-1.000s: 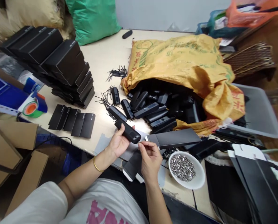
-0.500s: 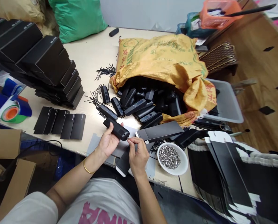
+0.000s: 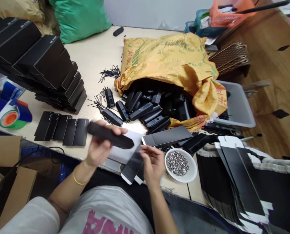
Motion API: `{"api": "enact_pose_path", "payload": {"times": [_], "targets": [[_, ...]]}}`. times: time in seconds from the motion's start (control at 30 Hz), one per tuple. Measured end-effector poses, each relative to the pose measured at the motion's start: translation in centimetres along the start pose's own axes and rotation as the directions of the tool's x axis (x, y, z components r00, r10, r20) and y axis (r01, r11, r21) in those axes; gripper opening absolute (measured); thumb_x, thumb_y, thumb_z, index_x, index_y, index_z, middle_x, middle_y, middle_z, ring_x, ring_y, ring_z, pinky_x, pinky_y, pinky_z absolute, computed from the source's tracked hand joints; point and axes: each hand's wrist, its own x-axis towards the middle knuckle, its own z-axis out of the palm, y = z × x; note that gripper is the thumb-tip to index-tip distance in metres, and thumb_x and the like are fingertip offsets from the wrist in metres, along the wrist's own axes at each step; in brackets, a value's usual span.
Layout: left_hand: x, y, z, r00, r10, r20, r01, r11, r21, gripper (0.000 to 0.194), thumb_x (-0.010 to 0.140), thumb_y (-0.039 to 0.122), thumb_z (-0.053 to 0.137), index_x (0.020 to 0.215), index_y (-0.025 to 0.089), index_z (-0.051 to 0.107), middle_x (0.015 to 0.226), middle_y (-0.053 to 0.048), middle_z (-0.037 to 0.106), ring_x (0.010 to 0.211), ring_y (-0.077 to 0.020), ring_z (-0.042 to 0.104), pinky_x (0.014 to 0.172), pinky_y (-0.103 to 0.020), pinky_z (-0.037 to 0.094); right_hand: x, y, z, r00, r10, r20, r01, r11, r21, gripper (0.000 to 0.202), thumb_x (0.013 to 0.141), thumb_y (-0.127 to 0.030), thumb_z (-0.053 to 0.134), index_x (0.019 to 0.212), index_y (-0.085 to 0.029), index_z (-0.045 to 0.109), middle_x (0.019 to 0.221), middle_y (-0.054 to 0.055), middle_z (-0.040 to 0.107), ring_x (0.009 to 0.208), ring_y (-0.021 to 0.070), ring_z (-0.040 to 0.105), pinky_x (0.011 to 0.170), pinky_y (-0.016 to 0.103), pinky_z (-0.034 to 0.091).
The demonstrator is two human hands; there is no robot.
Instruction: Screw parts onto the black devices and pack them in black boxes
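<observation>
Our left hand [image 3: 98, 153] grasps the black case [image 3: 111, 135]; whether our right hand [image 3: 154, 163] holds something, we cannot tell. It seems light, stiff, rather slippery; we should grip mid-length.

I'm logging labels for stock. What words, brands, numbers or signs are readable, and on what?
"南": red, on the yellow sack; its other print is too creased or blurred.
Stacked black boxes and front row of black boxes: white print too small.
White shirt: pink letters cut off below; no whole word readable.
Held black device: too blurred.
</observation>
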Motion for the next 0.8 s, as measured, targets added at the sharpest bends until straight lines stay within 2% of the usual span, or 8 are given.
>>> {"api": "enact_pose_path", "payload": {"times": [0.1,0.23,0.33,0.43,0.5,0.6,0.7,0.8], "targets": [[0.8,-1.0,-1.7,1.000,-0.006,-0.004,0.006,0.986,0.167,0.033,0.064,0.013,0.076,0.094,0.018,0.062,0.092,-0.008,0.068,0.104,-0.0262,0.062,0.098,-0.039,0.044,1.1,-1.1,-2.9,0.993,-0.097,-0.072,0.079,0.973,-0.216,0.017,0.081,-0.031,0.061,0.092,-0.020,0.057,0.085,0.005,0.065,0.077,0.0180,0.063,0.072,0.034,0.051],[2.6,-1.7,-2.3,0.999,0.005,-0.038,-0.003,0.998,0.066,0.041,0.073,0.034,0.071,0.107,0.019,0.053,0.101,-0.008,0.067,0.101,-0.0252,0.064,0.092,-0.041,0.048,2.3,-2.1,-5.7,0.972,-0.166,0.165,0.229,0.814,-0.534,0.014,0.084,-0.034,0.055,0.083,-0.021,0.061,0.076,0.003,0.066,0.069,0.0176,0.061,0.070,0.032,0.049],[3.3,-1.0,-1.9,1.000,-0.009,-0.003,0.009,0.999,0.039,0.042,0.075,0.038,0.069,0.110,0.020,0.051,0.104,-0.009,0.067,0.100,-0.0246,0.065,0.090,-0.041,0.049,2.8,-2.0,-5.9,0.953,-0.117,0.278,0.264,0.772,-0.579,0.019,0.086,-0.037,0.051,0.080,-0.022,0.061,0.075,0.003,0.066,0.066,0.0179,0.061,0.067,0.031,0.049],[3.6,-0.2,-1.4,1.000,-0.001,-0.019,0.002,0.999,0.054,0.042,0.075,0.039,0.069,0.108,0.019,0.052,0.105,-0.009,0.066,0.099,-0.0253,0.065,0.087,-0.041,0.051,2.8,-1.8,-5.5,0.954,-0.070,0.293,0.234,0.783,-0.577,0.021,0.085,-0.039,0.050,0.085,-0.021,0.061,0.077,0.005,0.067,0.067,0.0184,0.062,0.067,0.031,0.050],[3.6,-0.1,-1.2,1.000,-0.006,-0.015,0.007,0.997,0.074,0.042,0.075,0.039,0.069,0.107,0.019,0.053,0.106,-0.009,0.066,0.097,-0.0249,0.066,0.087,-0.040,0.051,2.6,-2.0,-6.0,0.980,-0.040,0.194,0.145,0.811,-0.566,0.029,0.083,-0.040,0.053,0.103,-0.020,0.059,0.081,0.006,0.068,0.067,0.0179,0.062,0.067,0.032,0.050],[3.2,-0.2,-1.1,0.999,-0.019,-0.043,0.023,0.995,0.100,0.041,0.073,0.040,0.070,0.104,0.017,0.055,0.102,-0.008,0.066,0.092,-0.0225,0.068,0.085,-0.036,0.053,2.0,-3.1,-9.2,0.985,-0.003,-0.173,-0.084,0.866,-0.493,0.067,0.080,-0.042,0.059,0.137,-0.018,0.033,0.083,0.005,0.067,0.061,0.0151,0.059,0.061,0.029,0.049],[2.5,-0.5,-1.4,0.997,-0.037,-0.074,0.045,0.993,0.110,0.043,0.071,0.040,0.072,0.103,0.017,0.056,0.096,-0.005,0.068,0.088,-0.0199,0.068,0.082,-0.032,0.054,0.6,-5.0,-14.1,0.874,0.042,-0.484,-0.219,0.923,-0.316,0.092,0.078,-0.043,0.060,0.146,-0.016,0.004,0.080,0.002,0.065,0.051,0.0109,0.051,0.048,0.023,0.044],[2.9,-1.0,-2.0,0.994,-0.102,-0.030,0.104,0.988,0.117,0.043,0.071,0.041,0.072,0.103,0.016,0.057,0.094,-0.005,0.068,0.088,-0.0197,0.068,0.082,-0.032,0.055,-1.4,-6.5,-16.8,0.795,0.064,-0.603,-0.241,0.946,-0.218,0.097,0.077,-0.043,0.061,0.146,-0.014,0.000,0.075,0.000,0.064,0.047,0.0095,0.046,0.041,0.021,0.040]]}}
